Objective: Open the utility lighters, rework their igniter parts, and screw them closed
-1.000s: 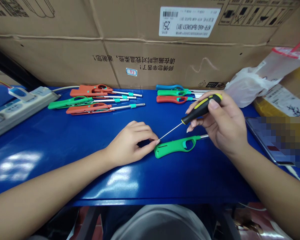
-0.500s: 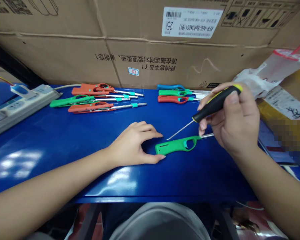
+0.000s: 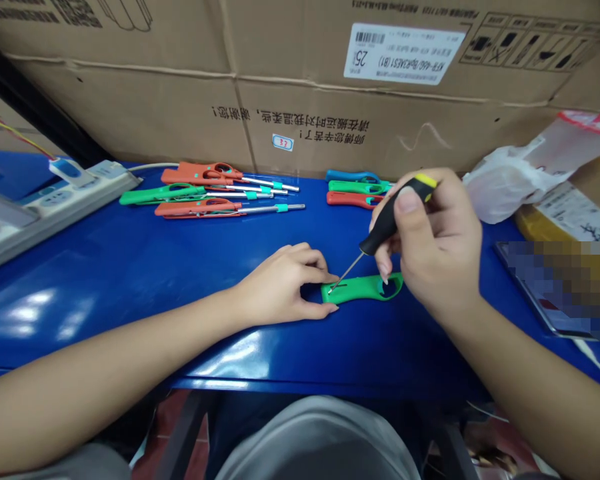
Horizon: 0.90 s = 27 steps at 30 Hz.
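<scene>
A green long-neck lighter [image 3: 363, 289] lies flat on the blue table [image 3: 130, 267] in front of me. My left hand [image 3: 285, 283] pinches the lighter's left end between thumb and fingers, holding it down. My right hand [image 3: 435, 247] is wrapped round a black and yellow screwdriver [image 3: 387, 223], whose thin tip touches the lighter's body near its left end. The lighter's metal neck is hidden behind my right hand.
Several orange and green lighters [image 3: 205, 193] lie at the back left, and three more lighters [image 3: 355, 189] at the back middle. A white power strip [image 3: 55, 200] sits far left. Cardboard boxes [image 3: 280, 80] wall the back. A plastic bag [image 3: 510, 177] and papers lie right.
The screwdriver tip has come down from above the table onto the lighter's left end. My left hand went from pinching the tip to gripping the lighter's end.
</scene>
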Tool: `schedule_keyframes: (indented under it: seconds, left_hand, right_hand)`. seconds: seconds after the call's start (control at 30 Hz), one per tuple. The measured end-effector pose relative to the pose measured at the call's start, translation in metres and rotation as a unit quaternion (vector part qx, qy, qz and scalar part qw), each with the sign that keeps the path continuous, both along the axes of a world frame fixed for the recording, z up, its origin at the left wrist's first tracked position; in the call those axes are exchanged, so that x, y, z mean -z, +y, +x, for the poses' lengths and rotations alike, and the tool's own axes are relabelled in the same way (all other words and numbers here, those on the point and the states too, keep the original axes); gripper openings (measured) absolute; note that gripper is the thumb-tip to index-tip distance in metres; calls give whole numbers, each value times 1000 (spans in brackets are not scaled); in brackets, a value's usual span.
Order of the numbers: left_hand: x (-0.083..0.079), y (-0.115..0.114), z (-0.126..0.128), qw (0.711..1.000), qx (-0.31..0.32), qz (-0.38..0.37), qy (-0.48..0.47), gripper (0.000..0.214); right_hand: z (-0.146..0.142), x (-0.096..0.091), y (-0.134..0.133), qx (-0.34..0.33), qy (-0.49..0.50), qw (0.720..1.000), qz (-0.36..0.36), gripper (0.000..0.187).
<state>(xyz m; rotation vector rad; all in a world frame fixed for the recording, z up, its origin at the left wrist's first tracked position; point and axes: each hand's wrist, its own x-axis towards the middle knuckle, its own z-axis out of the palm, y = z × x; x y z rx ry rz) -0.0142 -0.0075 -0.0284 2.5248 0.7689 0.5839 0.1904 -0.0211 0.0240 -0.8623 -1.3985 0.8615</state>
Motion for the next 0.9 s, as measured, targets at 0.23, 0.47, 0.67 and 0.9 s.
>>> schedule_keyframes:
  seconds: [0.23,0.47,0.67,0.9]
  left_hand:
    - [4,3,-1,1000,-1,-21,-6,36]
    - [6,2,-1,1000,2,-23,-18,38]
    - [5,1,0,999,0,-28,-18,38]
    - [6,0,0,1000,0,-25,-19,38]
  right_hand:
    - [10,16,3,11,-2,1000,5,19]
    - [9,15,2,5,-20,998,51,21]
    - [11,18,4,-15,-25,997,72,15]
    - [9,16,2,-14,-25,996,84,14]
